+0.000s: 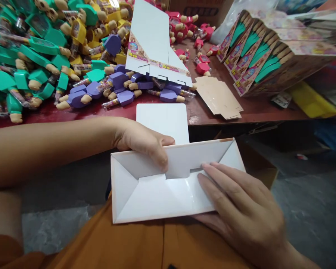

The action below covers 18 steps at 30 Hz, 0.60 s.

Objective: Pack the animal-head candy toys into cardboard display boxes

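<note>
An open cardboard box [154, 194], white inside, is held above my lap with its opening facing me. Its bottom flaps meet inside, with a small dark gap near the middle. My left hand [145, 144] grips the far wall, the thumb hooked over the rim into the box. My right hand [240, 205] holds the right part, its fingers reaching inside near the gap and its thumb side under the near wall. A white flap [162, 119] stands out behind the far wall toward the table.
The red table [210, 116] bears piles of green toys [39, 45], purple toys [117, 84], yellow and red ones. A flattened printed box [151, 37], tan card sheets [220, 97] and filled display boxes [294, 56] lie there. A yellow tray [310, 101] sits right.
</note>
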Available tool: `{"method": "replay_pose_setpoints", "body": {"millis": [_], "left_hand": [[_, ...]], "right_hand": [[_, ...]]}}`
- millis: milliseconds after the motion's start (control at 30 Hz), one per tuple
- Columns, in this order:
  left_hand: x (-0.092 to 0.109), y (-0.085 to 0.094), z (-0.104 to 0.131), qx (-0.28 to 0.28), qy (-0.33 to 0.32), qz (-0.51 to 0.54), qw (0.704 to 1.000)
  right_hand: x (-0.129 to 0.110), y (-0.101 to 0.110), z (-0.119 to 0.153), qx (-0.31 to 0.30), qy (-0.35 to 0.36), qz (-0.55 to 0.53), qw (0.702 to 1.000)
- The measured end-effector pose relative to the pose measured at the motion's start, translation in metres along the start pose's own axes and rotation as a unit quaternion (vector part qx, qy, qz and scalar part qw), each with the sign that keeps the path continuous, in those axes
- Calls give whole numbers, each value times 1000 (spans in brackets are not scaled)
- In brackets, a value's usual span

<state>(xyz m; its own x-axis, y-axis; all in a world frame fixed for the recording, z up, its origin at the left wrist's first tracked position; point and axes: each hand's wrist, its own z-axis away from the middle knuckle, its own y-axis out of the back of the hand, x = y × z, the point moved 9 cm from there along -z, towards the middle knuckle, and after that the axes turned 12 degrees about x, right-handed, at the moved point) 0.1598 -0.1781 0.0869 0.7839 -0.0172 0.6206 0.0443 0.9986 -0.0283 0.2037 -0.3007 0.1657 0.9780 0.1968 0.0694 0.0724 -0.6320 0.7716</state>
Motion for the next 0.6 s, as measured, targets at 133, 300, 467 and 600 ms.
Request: {"method": "replay_pose_setpoints", "body": {"millis": [133,300,467,600], "left_hand": [[-2,4,2,31,9,-64,997],[-3,8,2,38,-4,-131,991],[-9,-7,3,-74,-11,38,996],[-11,-15,8,-128,-13,127,984]], "right_hand": [[2,0,4,16,-29,2,999],[2,-2,7,31,-36,-8,999],[3,4,12,74,-67,-24,995],[39,26,30,121,-121,-89,981]]}}
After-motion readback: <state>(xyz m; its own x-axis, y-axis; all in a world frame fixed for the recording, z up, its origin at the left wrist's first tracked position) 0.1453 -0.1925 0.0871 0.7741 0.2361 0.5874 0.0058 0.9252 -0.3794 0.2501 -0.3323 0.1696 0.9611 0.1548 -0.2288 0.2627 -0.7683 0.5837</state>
